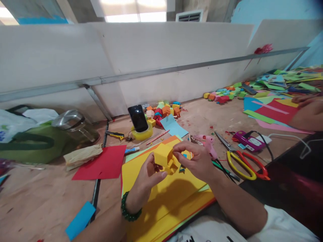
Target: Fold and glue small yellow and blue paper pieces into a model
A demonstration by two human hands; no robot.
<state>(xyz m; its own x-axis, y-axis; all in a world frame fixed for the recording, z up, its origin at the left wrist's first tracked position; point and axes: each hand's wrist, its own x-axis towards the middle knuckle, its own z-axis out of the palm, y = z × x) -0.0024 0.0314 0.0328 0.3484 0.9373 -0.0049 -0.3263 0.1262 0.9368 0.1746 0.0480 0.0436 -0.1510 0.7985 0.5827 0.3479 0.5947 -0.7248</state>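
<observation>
left hand (pixel 148 174) has hold of a small yellow paper box (pixel 162 154), fingers behind, thumb low in front. right hand (pixel 193 159) has thumb and fingertips drawn together at the box's right edge; can't tell if they pinch the paper or only touch it. box sits between the hands, above a stack of coloured sheets (pixel 151 201), yellow on top. more folded yellow paper just below the box, can't tell if attached. green bead bracelet (pixel 130 210) on left wrist.

behind the stack: light-blue sheet (pixel 174 126), pile of small paper cubes (pixel 165 111), phone (pixel 138 118) propped upright on a yellow tape roll (pixel 142 133). right side: pink glue gun (pixel 209 144) near right hand, then scissors (pixel 230 148) with red and yellow handles, then purple device (pixel 248 140) with cables. left side: red sheet (pixel 108 163), blue slip (pixel 80 220) nearer the person. co-worker's hand (pixel 308 101) at far right, by more coloured paper.
</observation>
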